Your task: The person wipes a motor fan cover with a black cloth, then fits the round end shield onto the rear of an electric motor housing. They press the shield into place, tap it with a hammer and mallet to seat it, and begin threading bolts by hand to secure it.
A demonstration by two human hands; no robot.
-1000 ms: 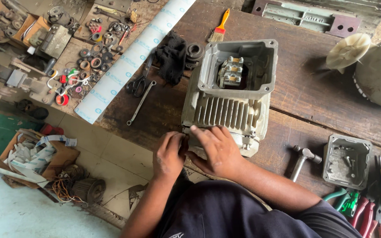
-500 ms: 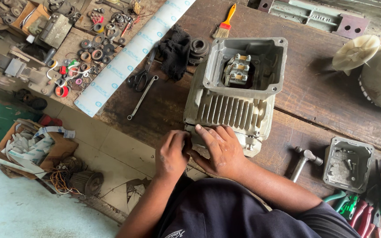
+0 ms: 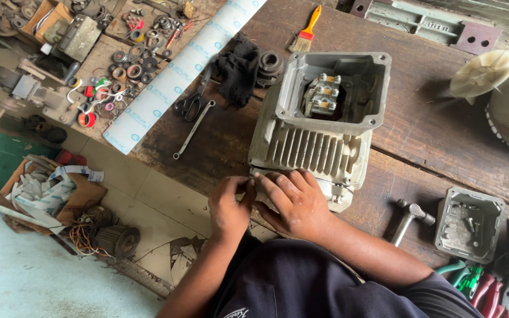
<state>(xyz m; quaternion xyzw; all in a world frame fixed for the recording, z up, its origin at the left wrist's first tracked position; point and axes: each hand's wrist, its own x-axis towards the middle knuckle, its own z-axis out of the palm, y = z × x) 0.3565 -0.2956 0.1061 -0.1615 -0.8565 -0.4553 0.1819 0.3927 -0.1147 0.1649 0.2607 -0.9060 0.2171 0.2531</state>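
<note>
Just both hands (image 3: 266,203) at motor housing (image 3: 319,138) edge

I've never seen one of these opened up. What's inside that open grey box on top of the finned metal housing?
Inside the open box sits a pale terminal block with metal studs. The cavity beneath it is dark, so any wiring is hidden. Both hands cover the housing's near edge.

I see a long white roll of sheet (image 3: 178,70) with small blue printed marks, lying diagonally across the bench's left edge. On the floor at left stands an open brown cardboard box (image 3: 72,191) – white printed strips inside.
</note>
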